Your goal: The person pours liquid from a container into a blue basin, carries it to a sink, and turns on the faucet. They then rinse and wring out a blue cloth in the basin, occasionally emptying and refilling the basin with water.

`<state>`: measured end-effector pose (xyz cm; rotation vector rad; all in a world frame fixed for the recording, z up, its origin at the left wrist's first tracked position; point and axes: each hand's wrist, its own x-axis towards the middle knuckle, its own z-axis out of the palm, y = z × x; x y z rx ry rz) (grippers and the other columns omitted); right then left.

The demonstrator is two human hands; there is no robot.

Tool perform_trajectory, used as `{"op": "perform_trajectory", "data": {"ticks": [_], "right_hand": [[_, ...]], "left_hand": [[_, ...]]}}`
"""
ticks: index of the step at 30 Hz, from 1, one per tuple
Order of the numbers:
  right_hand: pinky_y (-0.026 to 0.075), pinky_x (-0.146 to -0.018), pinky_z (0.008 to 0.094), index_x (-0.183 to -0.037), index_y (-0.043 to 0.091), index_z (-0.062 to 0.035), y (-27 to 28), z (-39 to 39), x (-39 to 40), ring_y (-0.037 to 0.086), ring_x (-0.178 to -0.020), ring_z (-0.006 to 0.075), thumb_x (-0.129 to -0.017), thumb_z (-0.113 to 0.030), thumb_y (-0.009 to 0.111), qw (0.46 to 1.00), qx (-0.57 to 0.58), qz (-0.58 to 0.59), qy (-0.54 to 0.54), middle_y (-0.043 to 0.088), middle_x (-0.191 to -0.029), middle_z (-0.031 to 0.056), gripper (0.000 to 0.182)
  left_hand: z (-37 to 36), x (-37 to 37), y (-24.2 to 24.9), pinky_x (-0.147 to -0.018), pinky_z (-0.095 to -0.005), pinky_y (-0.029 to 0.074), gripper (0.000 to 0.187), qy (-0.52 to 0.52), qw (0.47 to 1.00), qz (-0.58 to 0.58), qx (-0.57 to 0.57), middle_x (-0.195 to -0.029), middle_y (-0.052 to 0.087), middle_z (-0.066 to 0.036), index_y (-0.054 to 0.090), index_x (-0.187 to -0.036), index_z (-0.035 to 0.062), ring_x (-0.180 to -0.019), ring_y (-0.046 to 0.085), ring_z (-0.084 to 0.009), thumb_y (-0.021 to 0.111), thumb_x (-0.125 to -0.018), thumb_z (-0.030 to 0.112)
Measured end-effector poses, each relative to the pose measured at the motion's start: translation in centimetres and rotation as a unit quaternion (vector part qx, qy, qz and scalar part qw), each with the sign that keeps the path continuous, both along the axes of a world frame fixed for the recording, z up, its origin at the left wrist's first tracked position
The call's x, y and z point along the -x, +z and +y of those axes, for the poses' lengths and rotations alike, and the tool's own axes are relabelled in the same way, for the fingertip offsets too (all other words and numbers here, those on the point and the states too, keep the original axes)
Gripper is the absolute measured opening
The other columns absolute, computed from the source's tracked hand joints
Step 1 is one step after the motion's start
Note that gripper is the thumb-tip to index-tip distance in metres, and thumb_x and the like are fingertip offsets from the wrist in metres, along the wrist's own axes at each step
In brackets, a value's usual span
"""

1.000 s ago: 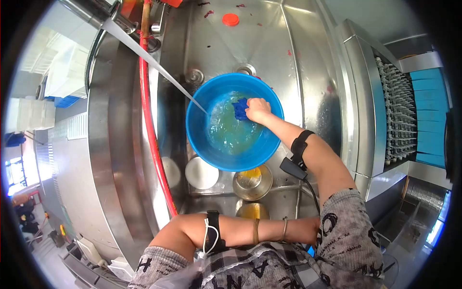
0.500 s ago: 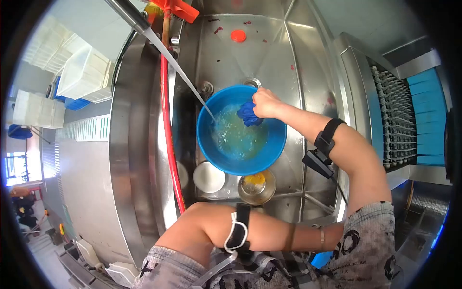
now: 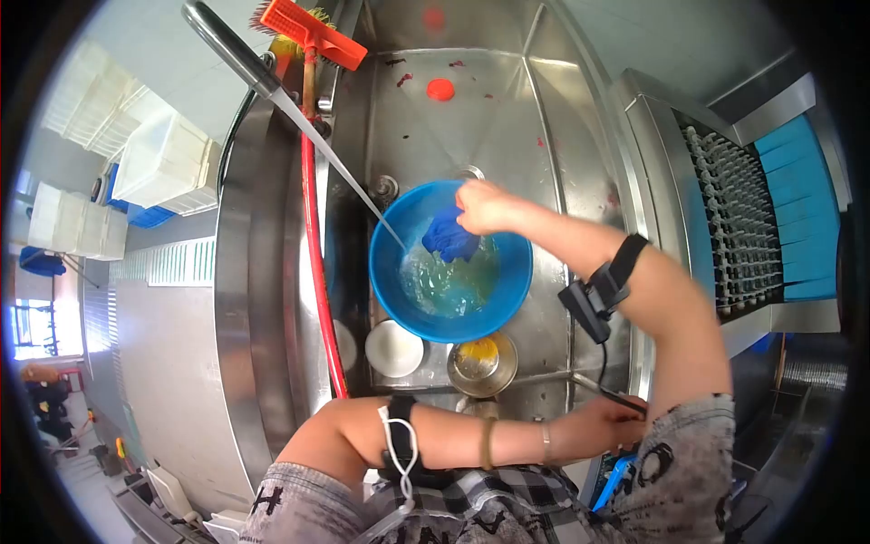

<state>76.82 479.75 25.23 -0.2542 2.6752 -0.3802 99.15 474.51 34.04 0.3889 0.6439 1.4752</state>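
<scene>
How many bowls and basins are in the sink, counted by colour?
Blue basin, with the right hand holding a blue cloth in it: 1
White bowl: 1
Metal bowl with yellow residue: 1
Total: 3

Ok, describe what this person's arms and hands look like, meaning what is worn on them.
Both hands are bare, no gloves. The right arm carries a black strap with a small black box and a thin black cable. The left arm wears a black band with a white cord near the elbow, a brownish band mid-forearm and a thin metal bangle at the wrist. Short grey sleeves bear black lettering.
</scene>
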Motion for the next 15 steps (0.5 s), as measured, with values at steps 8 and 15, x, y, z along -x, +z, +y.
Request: {"op": "perform_trajectory", "data": {"ticks": [8,15], "right_hand": [[0.043,-0.071,0.0379,-0.083,0.057,0.0003,-9.7,1.6,0.9,0.054,-0.085,0.0308,-0.07,-0.018,0.059,0.984,0.038,-0.028,-0.171,0.057,-0.089,0.0188,0.023],[0.043,-0.073,0.0364,-0.088,0.057,-0.0012,-11.7,3.2,1.4,0.055,-0.085,0.0297,-0.069,-0.019,0.061,0.973,0.069,0.041,-0.218,0.058,-0.088,0.0173,0.026]], "left_hand": [[-1.5,1.0,-1.3,-0.057,-0.0245,0.049,0.03,-0.1,0.995,-0.001,0.007,-0.093,0.056,-0.005,0.046,-0.108,-0.0013,-0.079,0.055,-0.013,0.047,-0.079,0.008],[-1.4,2.2,-5.2,-0.067,-0.0242,0.045,0.021,-0.148,0.977,-0.131,-0.075,-0.084,0.059,-0.004,0.056,-0.092,0.0001,-0.079,0.054,-0.0109,0.055,-0.077,0.014]]}}
